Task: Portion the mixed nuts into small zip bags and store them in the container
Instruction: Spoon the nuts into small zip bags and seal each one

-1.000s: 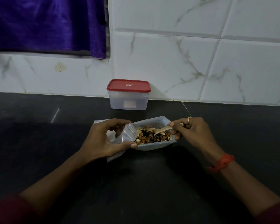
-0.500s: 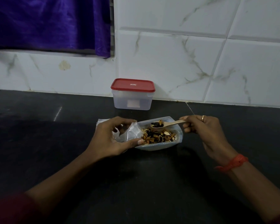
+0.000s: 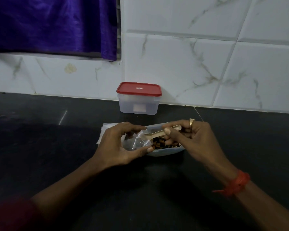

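My left hand [image 3: 118, 145] holds a small clear zip bag [image 3: 137, 141] with its mouth facing right; something dark shows inside it. My right hand [image 3: 192, 139] pinches a wooden spoon [image 3: 158, 134] by its handle, and the spoon's bowl sits at the mouth of the small bag. Under both hands lies a larger open bag of mixed nuts [image 3: 163, 145] on the dark counter. A clear container with a red lid [image 3: 138, 98] stands shut against the tiled wall behind.
More flat clear bags [image 3: 103, 132] lie under my left hand at its far side. The dark counter [image 3: 40, 147] stretches left and right. A purple curtain [image 3: 53, 25] hangs over the wall at upper left.
My right hand lifted the spoon out of the nuts and swung it left to the mouth of the small bag. My left hand kept its hold on the bag.
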Motion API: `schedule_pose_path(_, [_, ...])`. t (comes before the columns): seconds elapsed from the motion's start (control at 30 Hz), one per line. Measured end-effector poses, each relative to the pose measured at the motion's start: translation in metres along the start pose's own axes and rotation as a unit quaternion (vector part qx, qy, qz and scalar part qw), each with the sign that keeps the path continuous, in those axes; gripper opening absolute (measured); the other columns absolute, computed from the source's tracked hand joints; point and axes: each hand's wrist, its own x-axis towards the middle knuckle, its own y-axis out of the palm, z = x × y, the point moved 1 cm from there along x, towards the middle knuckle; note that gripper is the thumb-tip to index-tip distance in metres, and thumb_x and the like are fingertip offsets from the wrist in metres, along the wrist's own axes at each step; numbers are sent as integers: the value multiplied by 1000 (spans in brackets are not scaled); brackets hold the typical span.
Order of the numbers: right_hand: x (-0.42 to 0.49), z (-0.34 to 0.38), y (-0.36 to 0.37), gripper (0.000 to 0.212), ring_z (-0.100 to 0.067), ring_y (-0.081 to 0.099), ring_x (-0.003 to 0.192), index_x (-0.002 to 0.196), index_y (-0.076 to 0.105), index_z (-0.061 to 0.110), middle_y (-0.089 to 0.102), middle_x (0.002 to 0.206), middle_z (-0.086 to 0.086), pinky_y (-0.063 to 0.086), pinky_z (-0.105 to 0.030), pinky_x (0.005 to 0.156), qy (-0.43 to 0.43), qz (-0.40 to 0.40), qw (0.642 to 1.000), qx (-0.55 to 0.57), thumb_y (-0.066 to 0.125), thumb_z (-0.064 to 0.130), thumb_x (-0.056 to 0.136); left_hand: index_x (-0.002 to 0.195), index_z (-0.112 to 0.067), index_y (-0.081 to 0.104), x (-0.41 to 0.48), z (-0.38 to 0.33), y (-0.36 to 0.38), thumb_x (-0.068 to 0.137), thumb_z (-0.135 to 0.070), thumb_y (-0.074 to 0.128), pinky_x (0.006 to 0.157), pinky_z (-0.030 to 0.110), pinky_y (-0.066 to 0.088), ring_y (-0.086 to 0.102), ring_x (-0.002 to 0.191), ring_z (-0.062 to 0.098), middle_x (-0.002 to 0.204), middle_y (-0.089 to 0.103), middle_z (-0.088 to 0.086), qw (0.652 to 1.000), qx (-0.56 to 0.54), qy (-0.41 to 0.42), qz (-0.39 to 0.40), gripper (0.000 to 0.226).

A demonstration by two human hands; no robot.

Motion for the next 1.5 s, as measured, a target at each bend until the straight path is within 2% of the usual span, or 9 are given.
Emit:
schedule_pose_path(0.23, [0, 2, -4, 20, -5, 73, 87, 104, 73, 29, 75, 97, 12, 55, -14, 83, -154, 23, 983, -98, 72, 21, 86, 133, -28, 60, 0, -1, -4, 66, -54, 84, 91, 24, 49, 61, 110, 9, 120, 66, -17, 999, 19, 3, 29, 76])
schedule_pose_path(0.33, [1, -1, -6, 31, -2, 70, 96, 104, 70, 34, 73, 103, 15, 42, -6, 95, -198, 9, 968, -151, 74, 9, 86, 136, -25, 58, 0, 6, -8, 67, -47, 87, 95, 37, 53, 60, 112, 8, 124, 65, -15, 999, 36, -16, 29, 79])
schedule_pose_path(0.53, [1, -8, -2, 20, 1, 70, 95, 109, 72, 28, 75, 102, 15, 40, -12, 104, -224, -19, 963, -146, 71, 21, 90, 131, -32, 50, -1, 1, -3, 58, -72, 75, 90, 24, 39, 53, 101, -1, 120, 59, -17, 987, 160, -18, -5, 87])
schedule_pose_path(0.67, [1, -7, 0, 21, 2, 69, 96, 113, 72, 21, 74, 106, 9, 45, -6, 91, -240, -31, 960, -140, 69, 22, 92, 129, -31, 51, -2, 3, 1, 65, -68, 65, 89, 17, 35, 48, 97, -8, 117, 59, -17, 985, 169, -25, -24, 75])
schedule_pose_path(0.8, [3, -9, -3, 21, -2, 67, 98, 115, 71, 17, 71, 107, 9, 54, -21, 87, -297, -5, 936, -187, 63, 19, 95, 122, -31, 59, -2, 6, 3, 70, -58, 72, 87, 38, 56, 60, 105, 4, 113, 65, -16, 996, 38, -70, -26, 60])
schedule_pose_path(0.97, [2, -9, -4, 19, -4, 71, 86, 113, 68, 15, 69, 105, 14, 59, -28, 75, -291, -20, 942, -166, 56, 20, 100, 114, -31, 64, -4, 1, 2, 74, -54, 70, 85, 45, 56, 62, 103, 10, 107, 68, -16, 997, -13, -62, -35, 46])
schedule_pose_path(1.13, [-1, -12, 6, 16, -6, 68, 91, 112, 68, 20, 66, 106, 19, 57, -28, 77, -269, 39, 947, -172, 57, 18, 100, 111, -28, 67, -3, -7, 5, 77, -45, 73, 87, 34, 51, 61, 106, 11, 107, 67, -20, 999, -1, -21, -28, 38])
schedule_pose_path(1.3, [0, -3, -8, 16, -8, 71, 81, 108, 66, 20, 71, 97, 8, 59, -36, 68, -283, -65, 946, -144, 53, 23, 99, 126, -31, 59, -2, -3, 4, 68, -58, 76, 90, 28, 50, 56, 113, 3, 120, 62, -20, 998, -9, -58, -6, 66])
schedule_pose_path(1.5, [8, -15, -34, 11, -11, 67, 74, 95, 70, 14, 68, 85, 10, 54, -25, 68, -278, -180, 916, -225, 59, 17, 93, 129, -30, 57, -2, 1, -2, 50, -83, 67, 85, 25, 50, 54, 105, 4, 120, 52, -12, 990, 112, -92, 7, 96])
